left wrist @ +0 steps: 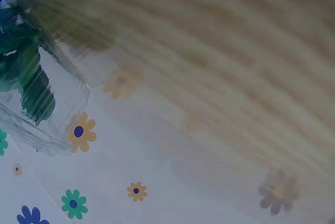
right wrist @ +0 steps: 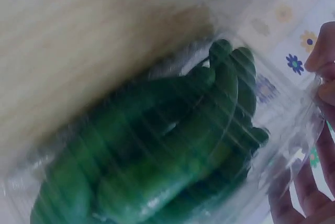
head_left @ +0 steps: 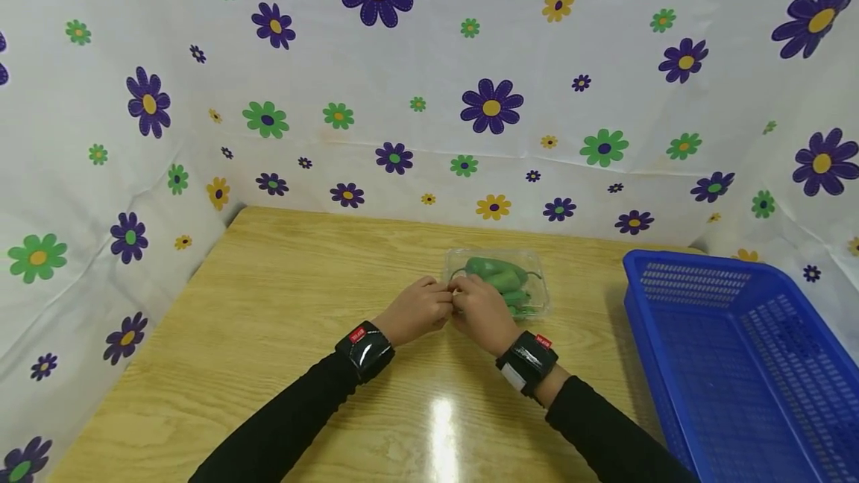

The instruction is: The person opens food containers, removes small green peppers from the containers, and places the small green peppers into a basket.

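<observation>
A clear plastic box filled with green peppers sits toward the back of the wooden table. Its near left corner is where both hands meet, fingertips side by side. My left hand has its fingers curled and pinches the box's edge. From the other side my right hand grips the same edge, with its fingers bent over the near part of the box. Fingers pinch the transparent rim in the right wrist view, where the long peppers show through the plastic. In the left wrist view, the box shows at the left edge.
A large blue plastic basket with slatted sides stands at the right of the table. Behind and beside the table hangs a white cloth printed with purple, green and yellow flowers.
</observation>
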A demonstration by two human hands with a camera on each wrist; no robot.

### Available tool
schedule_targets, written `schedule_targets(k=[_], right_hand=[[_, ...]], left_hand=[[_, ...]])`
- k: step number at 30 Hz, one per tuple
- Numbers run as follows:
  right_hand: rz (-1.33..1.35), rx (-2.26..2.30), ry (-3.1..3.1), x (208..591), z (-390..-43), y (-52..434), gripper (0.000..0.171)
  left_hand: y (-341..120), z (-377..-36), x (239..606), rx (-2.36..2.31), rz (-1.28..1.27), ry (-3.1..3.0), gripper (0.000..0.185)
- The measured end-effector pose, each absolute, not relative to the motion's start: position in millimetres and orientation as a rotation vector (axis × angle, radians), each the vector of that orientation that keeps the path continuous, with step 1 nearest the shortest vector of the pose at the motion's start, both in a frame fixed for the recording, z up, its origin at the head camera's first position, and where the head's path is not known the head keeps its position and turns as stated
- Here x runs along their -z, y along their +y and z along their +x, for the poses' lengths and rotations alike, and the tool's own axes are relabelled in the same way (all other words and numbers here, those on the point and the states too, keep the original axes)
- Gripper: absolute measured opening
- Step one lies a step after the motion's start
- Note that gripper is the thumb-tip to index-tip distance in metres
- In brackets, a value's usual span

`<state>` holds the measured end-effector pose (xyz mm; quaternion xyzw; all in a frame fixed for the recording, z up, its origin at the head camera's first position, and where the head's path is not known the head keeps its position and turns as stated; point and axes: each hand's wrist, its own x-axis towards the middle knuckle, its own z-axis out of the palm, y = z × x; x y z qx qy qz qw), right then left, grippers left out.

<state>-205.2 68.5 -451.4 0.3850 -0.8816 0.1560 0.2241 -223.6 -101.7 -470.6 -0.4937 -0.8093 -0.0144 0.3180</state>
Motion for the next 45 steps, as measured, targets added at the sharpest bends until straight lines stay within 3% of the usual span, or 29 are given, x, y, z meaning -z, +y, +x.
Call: schedule_targets(k=[22,35,45], right_hand=[[0.984,-0.608,-2.471,448.3,-210.6,65.5,0.019],[0.983,-0.671,-2.456,447.8,-213.7,66.9,0.027],[1.031,-0.535,-2.444,450.9,-209.6,72.0,0.019]], left_hand=[[-99.9,-232.6,468.1,0.094,-1.265,-2.176,0.032],[-98.7,-232.2,465.8,0.061,-1.245,-2.153,0.019],[-104.9,-227.6,470.3,0.031,-1.228,-2.186,0.006]])
